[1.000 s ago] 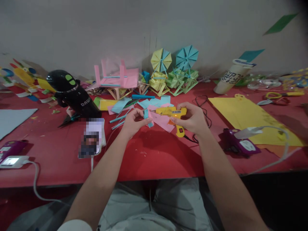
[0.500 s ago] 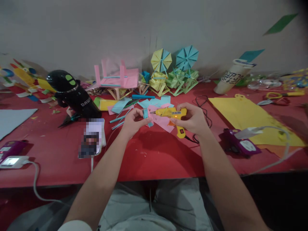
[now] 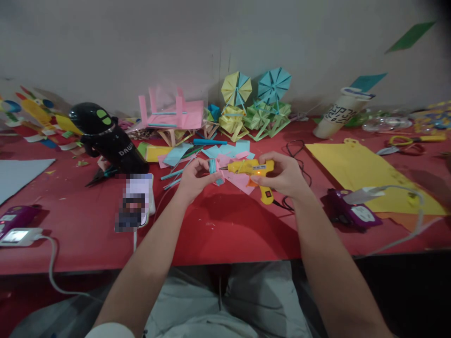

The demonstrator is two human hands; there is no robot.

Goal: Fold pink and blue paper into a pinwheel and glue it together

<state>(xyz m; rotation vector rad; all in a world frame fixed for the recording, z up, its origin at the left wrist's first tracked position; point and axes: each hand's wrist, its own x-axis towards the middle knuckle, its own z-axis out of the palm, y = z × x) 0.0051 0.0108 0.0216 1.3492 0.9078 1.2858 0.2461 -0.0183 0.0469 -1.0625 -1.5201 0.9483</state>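
Observation:
My left hand [image 3: 193,177] is closed in a pinch on a small folded blue and pink paper piece [image 3: 213,168] above the red table [image 3: 225,225]. My right hand [image 3: 286,174] is wrapped round a yellow glue gun [image 3: 252,169], whose nozzle points left and almost touches the paper piece. The gun's black cord runs off to the right behind my hand. Loose pink and blue paper scraps [image 3: 232,152] lie on the table just behind both hands.
A black bottle-shaped device [image 3: 105,138] leans at the left beside a phone [image 3: 136,202]. Paper pinwheels [image 3: 255,105] and a pink paper model [image 3: 172,112] stand at the back. A yellow sheet [image 3: 366,171], purple stapler [image 3: 347,213], white cup [image 3: 340,117] and scissors [image 3: 401,145] lie right.
The glue gun has shifted slightly, its nozzle edging closer to the paper piece. My left hand stays nearly still.

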